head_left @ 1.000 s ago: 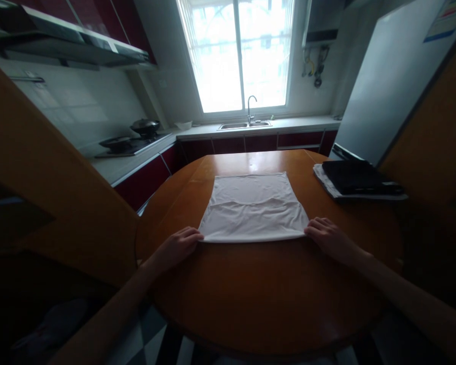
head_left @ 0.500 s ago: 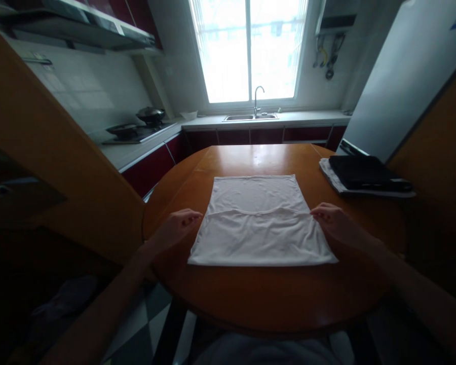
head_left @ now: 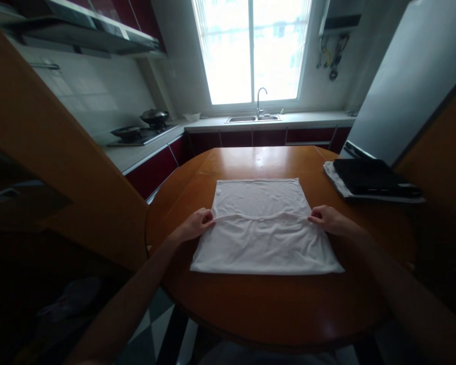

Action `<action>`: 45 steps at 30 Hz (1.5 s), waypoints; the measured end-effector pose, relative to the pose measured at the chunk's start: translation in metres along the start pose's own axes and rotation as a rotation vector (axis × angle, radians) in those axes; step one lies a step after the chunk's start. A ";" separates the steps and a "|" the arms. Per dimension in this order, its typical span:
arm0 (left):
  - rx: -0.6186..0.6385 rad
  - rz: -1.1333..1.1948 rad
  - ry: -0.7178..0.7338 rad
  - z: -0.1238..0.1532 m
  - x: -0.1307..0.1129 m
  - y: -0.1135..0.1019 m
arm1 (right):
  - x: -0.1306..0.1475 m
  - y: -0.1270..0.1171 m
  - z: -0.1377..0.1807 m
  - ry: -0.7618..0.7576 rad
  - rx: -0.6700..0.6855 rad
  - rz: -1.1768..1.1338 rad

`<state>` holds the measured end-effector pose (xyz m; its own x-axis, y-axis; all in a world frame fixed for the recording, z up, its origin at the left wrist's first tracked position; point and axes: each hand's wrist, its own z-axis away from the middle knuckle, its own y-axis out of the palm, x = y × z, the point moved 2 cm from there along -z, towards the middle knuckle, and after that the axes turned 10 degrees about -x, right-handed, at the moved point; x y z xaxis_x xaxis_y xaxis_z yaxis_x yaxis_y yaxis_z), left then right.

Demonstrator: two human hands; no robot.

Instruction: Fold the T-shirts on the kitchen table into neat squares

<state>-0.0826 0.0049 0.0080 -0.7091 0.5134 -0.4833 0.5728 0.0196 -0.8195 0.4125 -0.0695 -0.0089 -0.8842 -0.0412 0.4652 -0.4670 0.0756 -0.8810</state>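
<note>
A white folded garment lies flat in the middle of a round wooden table. My left hand pinches the garment's left side where a folded upper layer ends. On the right side my right hand pinches the same fold line. Both hands have their fingers closed on the cloth, level with each other. The edge they hold runs as a shallow curve between them, about halfway up the garment.
A stack of folded dark and light clothes sits at the table's right edge. Behind are a counter with a sink, a stove with pans, a bright window and a grey fridge. Wooden panels flank both sides.
My hands left the garment's near corners, moved up its sides and took hold of the fold line halfway up. The camera view shifted slightly.
</note>
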 end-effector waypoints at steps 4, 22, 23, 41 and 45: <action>0.003 0.085 -0.058 0.000 -0.004 -0.003 | 0.000 0.003 -0.001 -0.048 -0.014 -0.167; -0.189 0.219 -0.120 -0.004 -0.011 -0.004 | 0.018 -0.009 -0.001 0.020 -0.291 -0.415; -0.199 0.219 -0.114 -0.004 -0.011 -0.003 | 0.017 -0.008 -0.001 0.018 -0.292 -0.417; -0.276 -0.048 0.153 -0.009 -0.033 0.009 | 0.032 0.010 0.005 -0.160 -0.530 0.027; -0.027 -0.060 0.313 -0.003 -0.071 0.031 | 0.074 0.033 0.023 -0.352 -0.375 0.021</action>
<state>-0.0135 -0.0286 0.0178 -0.5834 0.7495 -0.3129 0.5475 0.0782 -0.8332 0.3316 -0.0931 -0.0059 -0.8698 -0.3637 0.3334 -0.4741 0.4292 -0.7688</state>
